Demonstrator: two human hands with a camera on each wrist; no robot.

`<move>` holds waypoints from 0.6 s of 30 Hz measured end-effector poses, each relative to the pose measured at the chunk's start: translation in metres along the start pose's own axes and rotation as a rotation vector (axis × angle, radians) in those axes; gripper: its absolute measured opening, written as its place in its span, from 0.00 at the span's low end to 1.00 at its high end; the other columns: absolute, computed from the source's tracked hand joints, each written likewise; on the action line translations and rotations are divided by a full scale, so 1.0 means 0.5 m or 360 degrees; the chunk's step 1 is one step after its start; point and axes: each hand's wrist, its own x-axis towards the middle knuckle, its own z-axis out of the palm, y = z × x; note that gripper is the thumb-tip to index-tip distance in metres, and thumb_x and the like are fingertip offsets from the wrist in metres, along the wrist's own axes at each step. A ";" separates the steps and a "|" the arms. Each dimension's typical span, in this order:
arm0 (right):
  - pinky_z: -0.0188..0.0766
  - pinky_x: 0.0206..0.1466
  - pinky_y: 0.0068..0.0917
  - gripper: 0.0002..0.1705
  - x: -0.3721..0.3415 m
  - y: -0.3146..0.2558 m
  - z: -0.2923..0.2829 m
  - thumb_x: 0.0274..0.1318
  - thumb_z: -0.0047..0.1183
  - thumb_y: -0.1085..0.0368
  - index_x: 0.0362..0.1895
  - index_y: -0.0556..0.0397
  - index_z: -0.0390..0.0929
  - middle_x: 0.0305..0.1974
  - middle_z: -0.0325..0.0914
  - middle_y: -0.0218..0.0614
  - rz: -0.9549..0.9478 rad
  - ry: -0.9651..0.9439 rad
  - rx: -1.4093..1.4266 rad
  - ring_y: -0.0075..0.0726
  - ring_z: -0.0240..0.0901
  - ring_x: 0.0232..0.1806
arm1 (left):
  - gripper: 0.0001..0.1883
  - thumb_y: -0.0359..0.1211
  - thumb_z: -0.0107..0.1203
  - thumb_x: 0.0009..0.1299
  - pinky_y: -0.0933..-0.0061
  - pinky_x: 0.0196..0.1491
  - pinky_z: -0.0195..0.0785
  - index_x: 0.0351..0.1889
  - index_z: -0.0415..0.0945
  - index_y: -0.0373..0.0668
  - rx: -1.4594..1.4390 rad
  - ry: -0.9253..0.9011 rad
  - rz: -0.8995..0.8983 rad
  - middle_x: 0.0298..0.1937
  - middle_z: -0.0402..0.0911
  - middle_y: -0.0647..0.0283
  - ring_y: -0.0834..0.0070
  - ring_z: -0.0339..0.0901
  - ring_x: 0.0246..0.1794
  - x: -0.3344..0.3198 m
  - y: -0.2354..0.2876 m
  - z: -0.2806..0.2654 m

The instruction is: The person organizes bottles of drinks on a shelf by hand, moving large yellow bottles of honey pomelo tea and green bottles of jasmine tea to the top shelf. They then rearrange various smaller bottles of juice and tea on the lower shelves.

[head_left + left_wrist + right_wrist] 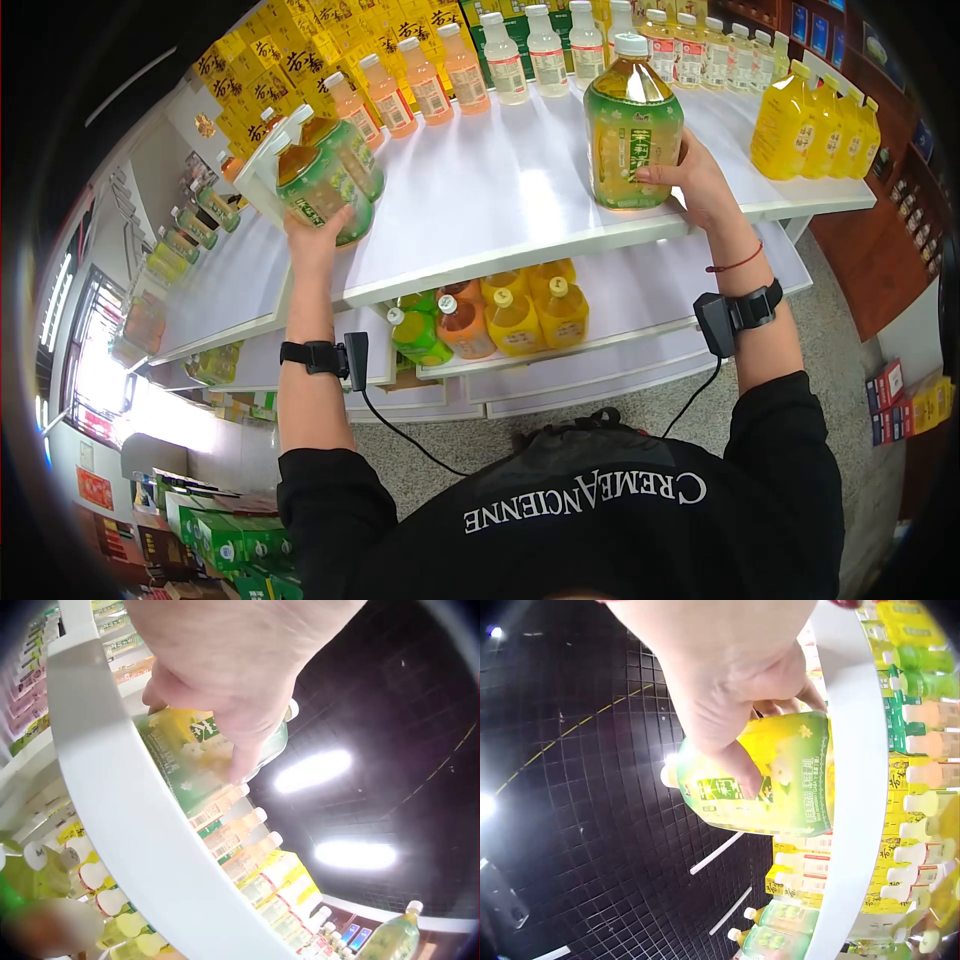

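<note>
My right hand [702, 182] grips a large bottle of jasmine tea [632, 140] from its right side, thumb across the green label. This bottle stands upright near the front of the white shelf [480, 200], white cap on top. At the left, my left hand [315, 238] holds another green-labelled tea bottle [318, 190] low on its body, close to the shelf's front edge. A similar bottle [365, 165] stands right behind it. In the left wrist view the thumb lies over the label [199, 754]; the right wrist view shows fingers wrapped behind the jasmine tea [787, 787].
Orange drink bottles [425, 85] and clear ones [545, 55] line the back of the shelf, before stacked yellow boxes [330, 40]. Yellow juice bottles [785, 125] stand at the right end. Below, a lower shelf holds several more bottles [515, 320].
</note>
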 end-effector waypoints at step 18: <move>0.72 0.56 0.28 0.48 0.006 0.067 -0.040 0.43 0.71 0.66 0.68 0.59 0.60 0.55 0.73 0.41 -0.0158 -0.0030 -0.0202 0.33 0.73 0.53 | 0.45 0.37 0.74 0.48 0.66 0.56 0.69 0.61 0.61 0.27 0.0016 0.0332 -0.0073 0.57 0.74 0.47 0.61 0.76 0.54 -0.037 0.074 0.076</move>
